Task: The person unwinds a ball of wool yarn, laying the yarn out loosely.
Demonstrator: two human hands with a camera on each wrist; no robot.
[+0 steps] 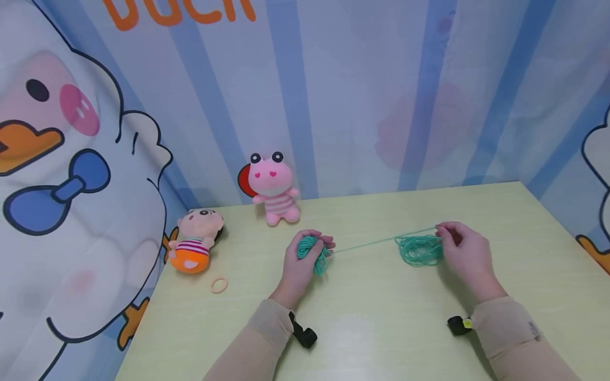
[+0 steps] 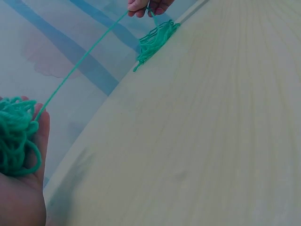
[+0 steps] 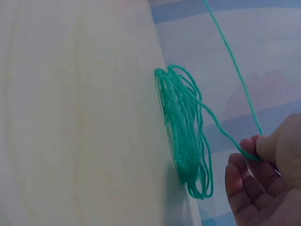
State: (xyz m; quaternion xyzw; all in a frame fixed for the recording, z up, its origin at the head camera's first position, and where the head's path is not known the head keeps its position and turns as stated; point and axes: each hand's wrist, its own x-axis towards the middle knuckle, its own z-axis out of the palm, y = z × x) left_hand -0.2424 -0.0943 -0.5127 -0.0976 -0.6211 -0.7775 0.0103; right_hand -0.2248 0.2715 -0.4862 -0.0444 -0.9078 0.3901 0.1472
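My left hand (image 1: pixel 301 264) holds a wound bundle of green yarn (image 1: pixel 308 247) against the palm, thumb across it. From that bundle a single taut strand (image 1: pixel 376 242) runs right to my right hand (image 1: pixel 469 256). Thumb and index finger of the right hand pinch the strand, as the right wrist view shows at the fingertips (image 3: pixel 257 143). A loose looped skein of green yarn (image 3: pixel 181 127) lies on the table beside the right hand, and another length leads from it up to the pinch. In the left wrist view the held bundle (image 2: pixel 16 136) shows loops hanging over the palm.
A pink striped plush toy (image 1: pixel 274 188) sits near the table's back edge. Left of it leans a doll in orange shorts (image 1: pixel 194 241), with a small peach ring (image 1: pixel 219 279) in front. A printed curtain (image 1: pixel 343 95) hangs behind the pale table (image 1: pixel 371 317).
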